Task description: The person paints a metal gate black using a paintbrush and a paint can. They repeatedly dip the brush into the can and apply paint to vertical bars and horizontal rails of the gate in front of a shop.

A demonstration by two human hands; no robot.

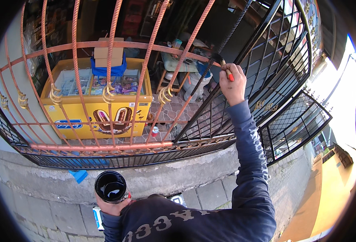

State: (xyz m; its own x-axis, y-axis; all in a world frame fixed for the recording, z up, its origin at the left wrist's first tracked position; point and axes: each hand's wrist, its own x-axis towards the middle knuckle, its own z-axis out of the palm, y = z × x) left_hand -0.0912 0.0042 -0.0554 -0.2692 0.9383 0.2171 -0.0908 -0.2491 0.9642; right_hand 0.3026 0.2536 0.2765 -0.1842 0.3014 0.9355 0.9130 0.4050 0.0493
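My right hand [233, 84] is raised and closed around a paintbrush [223, 64] with a light handle and a red end. Its dark bristles meet the metal grille where a flat crossbar [204, 58] runs into a black twisted bar. Low in front of my body, my left hand [112, 208] holds an open can [111, 186] of glossy black paint, fingers wrapped round its side. Most bars to the left, such as this twisted bar [146, 56], are reddish-brown with gold crescent ornaments [108, 92]; those on the right are black.
Behind the grille stand a yellow chest freezer [101, 109] with a cardboard box [108, 55] on top and a small wooden table [174, 64]. A black gate panel [295, 125] juts out at right. A blue scrap [79, 176] lies by the concrete ledge [153, 173].
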